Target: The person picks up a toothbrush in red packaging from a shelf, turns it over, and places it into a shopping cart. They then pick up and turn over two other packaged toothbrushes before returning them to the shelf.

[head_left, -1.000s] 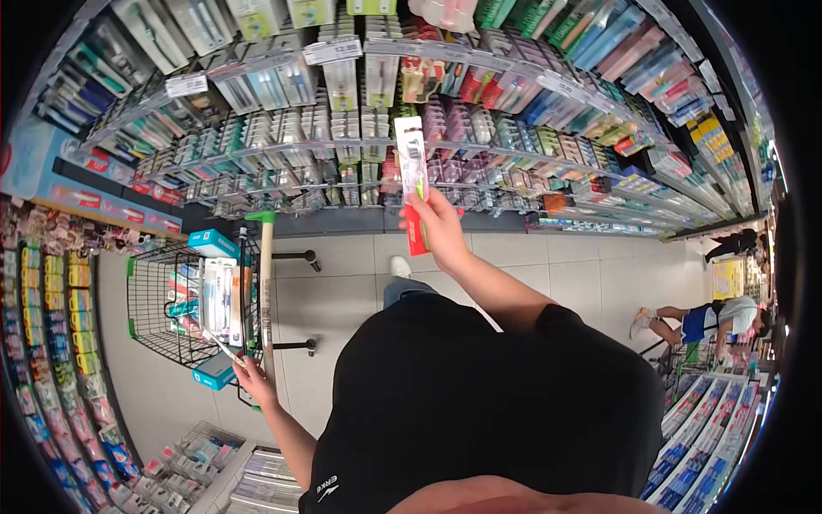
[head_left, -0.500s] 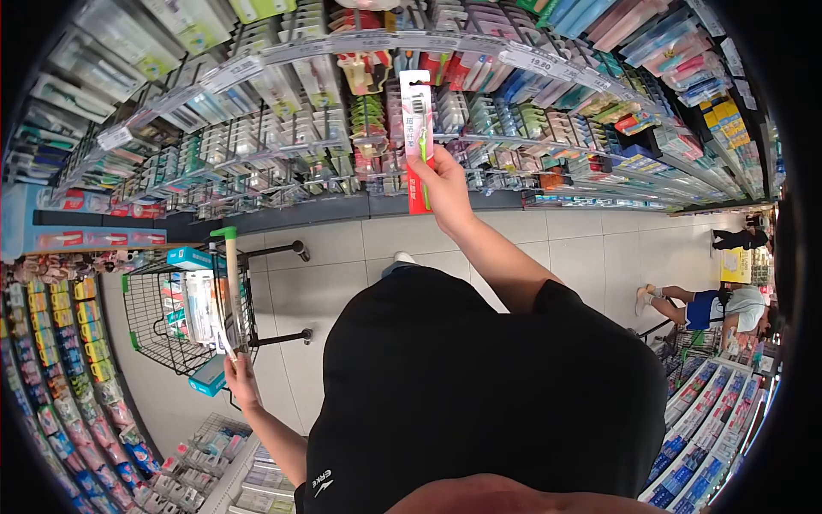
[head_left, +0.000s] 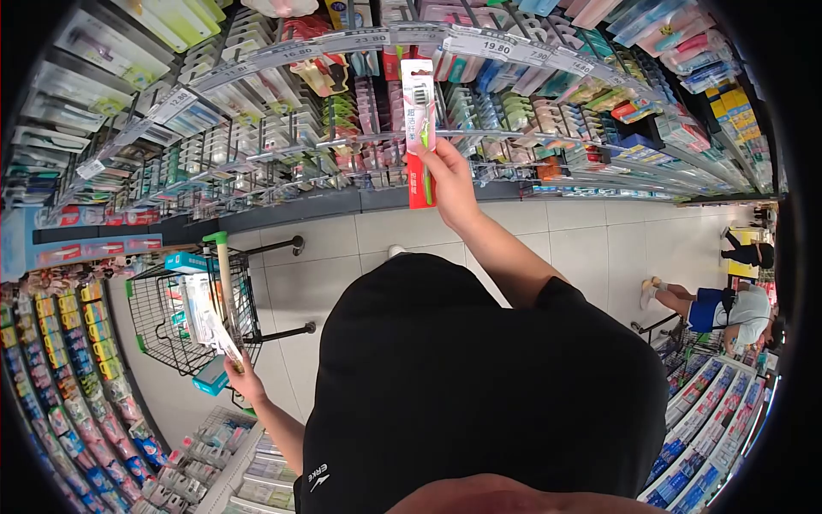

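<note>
My right hand [head_left: 451, 182] grips the lower part of a packaged toothbrush [head_left: 419, 107]. The package is upright, pink and white above and red below, with a green-handled brush inside, in front of the shelf. At the lower left, my left hand [head_left: 246, 381] is closed on the end of a long whitish package [head_left: 218, 332] beside the cart handle [head_left: 224, 274]. The cart [head_left: 158, 321] is black wire with green corners and holds teal boxes [head_left: 187, 262].
Shelves of hanging toothbrushes [head_left: 368, 111] with price labels [head_left: 495, 46] run across the front. Racks of packets [head_left: 77, 343] stand at the left. A person in blue shorts [head_left: 706, 310] bends by another cart at the right; a person in dark clothes [head_left: 747, 254] is behind.
The shelves have shifted slightly in view. The toothbrush package is a little higher, still in my right hand. The whitish package in my left hand is tilted more.
</note>
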`<state>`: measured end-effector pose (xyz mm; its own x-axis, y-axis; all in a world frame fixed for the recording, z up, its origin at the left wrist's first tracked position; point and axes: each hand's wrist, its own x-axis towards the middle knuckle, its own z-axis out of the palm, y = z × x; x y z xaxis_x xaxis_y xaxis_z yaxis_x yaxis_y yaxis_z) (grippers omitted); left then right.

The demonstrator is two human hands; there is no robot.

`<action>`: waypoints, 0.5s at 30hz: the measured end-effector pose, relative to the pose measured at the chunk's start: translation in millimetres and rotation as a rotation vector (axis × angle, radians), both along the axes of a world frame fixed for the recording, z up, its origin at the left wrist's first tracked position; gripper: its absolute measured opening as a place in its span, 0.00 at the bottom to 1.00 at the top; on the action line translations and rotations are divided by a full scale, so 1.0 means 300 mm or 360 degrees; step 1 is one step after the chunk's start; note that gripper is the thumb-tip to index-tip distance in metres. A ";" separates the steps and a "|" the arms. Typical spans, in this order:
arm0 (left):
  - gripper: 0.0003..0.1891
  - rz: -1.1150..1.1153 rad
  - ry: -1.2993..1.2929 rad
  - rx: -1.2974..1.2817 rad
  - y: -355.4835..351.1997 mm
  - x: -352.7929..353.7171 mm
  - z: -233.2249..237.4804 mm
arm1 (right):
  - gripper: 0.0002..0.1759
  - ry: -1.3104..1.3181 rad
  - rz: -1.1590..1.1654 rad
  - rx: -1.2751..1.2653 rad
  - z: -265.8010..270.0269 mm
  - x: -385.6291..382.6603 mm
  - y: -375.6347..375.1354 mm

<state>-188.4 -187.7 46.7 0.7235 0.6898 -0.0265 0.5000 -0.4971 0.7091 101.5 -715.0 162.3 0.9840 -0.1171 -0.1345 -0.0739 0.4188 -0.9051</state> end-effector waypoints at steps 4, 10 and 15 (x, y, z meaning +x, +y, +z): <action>0.31 0.0112 0.0141 0.0236 -0.071 0.001 -0.001 | 0.11 0.0004 0.0026 0.0084 0.030 -0.002 -0.040; 0.36 0.0112 0.0477 0.0659 -0.209 0.041 0.011 | 0.11 0.0029 0.0019 0.0074 0.025 0.020 -0.090; 0.36 0.0195 0.0625 0.0754 -0.310 0.092 0.035 | 0.12 -0.0136 0.0014 -0.0073 0.018 0.073 -0.111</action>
<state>-160.7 -280.7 57.2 0.6367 0.7691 0.0548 0.7518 -0.6350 0.1776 123.5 -748.3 167.8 0.9926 -0.1128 -0.0447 0.0011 0.3766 -0.9264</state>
